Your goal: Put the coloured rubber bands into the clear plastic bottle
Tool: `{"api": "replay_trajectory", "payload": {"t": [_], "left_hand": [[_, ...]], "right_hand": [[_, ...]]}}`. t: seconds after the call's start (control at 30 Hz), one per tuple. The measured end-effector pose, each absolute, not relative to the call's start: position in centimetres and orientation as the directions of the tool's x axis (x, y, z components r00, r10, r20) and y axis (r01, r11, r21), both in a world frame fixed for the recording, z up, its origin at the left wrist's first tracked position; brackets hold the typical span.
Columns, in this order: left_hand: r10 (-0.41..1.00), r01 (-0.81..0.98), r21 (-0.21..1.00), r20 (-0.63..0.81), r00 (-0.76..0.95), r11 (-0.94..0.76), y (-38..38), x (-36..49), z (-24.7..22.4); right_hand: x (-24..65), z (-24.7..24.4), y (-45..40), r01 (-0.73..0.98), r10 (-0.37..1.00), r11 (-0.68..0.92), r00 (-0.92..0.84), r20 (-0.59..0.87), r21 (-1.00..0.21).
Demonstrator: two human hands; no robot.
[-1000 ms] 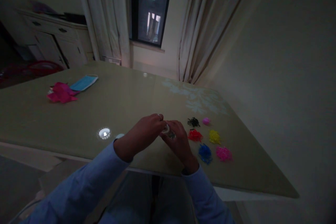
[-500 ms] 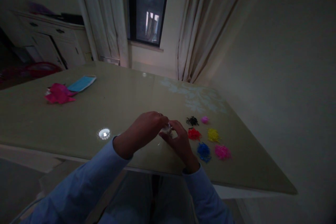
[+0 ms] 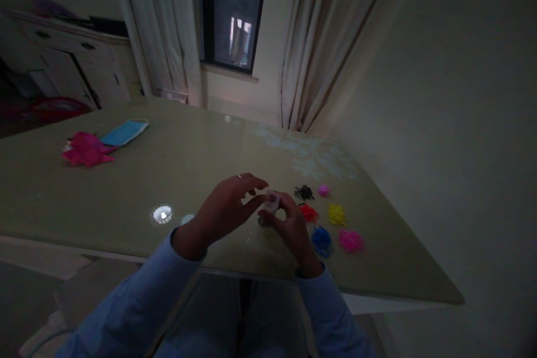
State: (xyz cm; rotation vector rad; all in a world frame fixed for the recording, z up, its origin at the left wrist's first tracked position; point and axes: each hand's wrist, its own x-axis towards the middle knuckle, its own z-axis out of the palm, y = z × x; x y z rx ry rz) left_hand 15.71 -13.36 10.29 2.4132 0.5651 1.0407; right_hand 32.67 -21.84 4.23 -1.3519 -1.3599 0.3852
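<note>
A small clear plastic jar (image 3: 272,200) is tilted above the table, its round mouth facing up toward me. My right hand (image 3: 289,226) grips it from the right, thumb and fingers around its side. My left hand (image 3: 229,207) is at the jar's left, fingers stretched and apart, with the thumb tip at the jar's mouth. I cannot make out what is inside. Just right of my right hand lie small piles of loose bands: black (image 3: 304,192), red (image 3: 309,213), blue (image 3: 322,241), yellow (image 3: 337,215) and pink (image 3: 351,241), plus a small pink-purple bunch (image 3: 324,190).
A pale round disc (image 3: 187,218) lies partly behind my left wrist, beside a bright light reflection. Crumpled bright pink material (image 3: 88,149) and a blue face mask (image 3: 126,132) lie at the table's far left. The glossy table (image 3: 201,151) ends at a wall on the right.
My left hand has opened and drawn slightly left from the jar, uncovering its mouth. My right hand keeps its grip. The view has shifted slightly.
</note>
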Motion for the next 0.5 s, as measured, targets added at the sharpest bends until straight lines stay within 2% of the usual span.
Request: {"api": "replay_trajectory", "payload": {"t": [0.07,0.17,0.3,0.37,0.5], "left_hand": [[0.603,0.121,0.667,0.561,0.567,-0.735,-13.6,15.4,8.8],[0.706,0.049,0.823,0.454,0.543,-0.566,-14.1,15.1,5.9],[0.708,-0.018,0.89,0.375,0.598,-0.456,-14.6,15.5,2.8],[0.693,-0.034,0.896,0.366,0.621,-0.443,-14.7,15.8,2.0],[0.721,-0.036,0.923,0.324,0.613,-0.384,-14.8,16.1,1.3]], "right_hand": [[32.8,4.2,-22.0,0.392,0.855,0.272,0.32,0.407,-0.879],[33.0,4.2,-22.1,0.234,0.875,0.27,0.345,0.339,-0.934],[32.9,4.5,-22.0,0.084,0.904,0.266,0.324,0.279,-0.96],[32.6,4.6,-21.8,0.085,0.919,0.243,0.299,0.258,-0.966],[32.1,4.7,-21.6,0.195,0.933,0.254,0.208,0.293,-0.947]]}}
